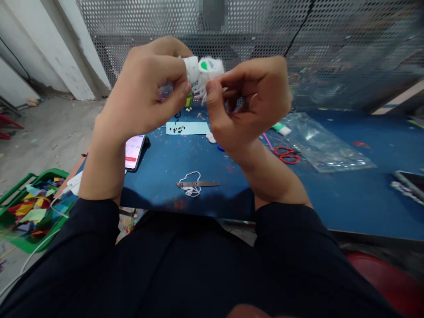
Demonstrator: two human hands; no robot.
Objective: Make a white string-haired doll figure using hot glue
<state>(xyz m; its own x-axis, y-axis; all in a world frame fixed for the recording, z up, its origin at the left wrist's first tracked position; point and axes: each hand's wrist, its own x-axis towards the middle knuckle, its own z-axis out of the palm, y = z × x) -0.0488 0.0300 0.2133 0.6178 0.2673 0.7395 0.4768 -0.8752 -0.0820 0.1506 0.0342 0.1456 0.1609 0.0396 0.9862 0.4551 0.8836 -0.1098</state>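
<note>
A small white fuzzy craft piece [213, 66] with a green patch and loose white strands is raised above the table, between both hands. At its left end is a smooth white band [191, 69], gripped between the thumb and fingers of my left hand [145, 84]. My right hand [253, 95] pinches the fuzzy end between thumb and forefinger, its other fingers curled in. Below the hands lies a light blue paper strip [197, 128] with several tiny black beads [178, 130]. Nearer me rest a dark metal strip [208, 183] and white yarn [192, 191].
On the blue table [159, 172] lie a phone [134, 152] at left, red-handled scissors [287, 155] and a clear plastic bag [318, 141] at right. A perforated metal panel [139, 24] rises behind. A green basket of colourful scraps [33, 172] stands at left; a red stool [380, 278] is lower right.
</note>
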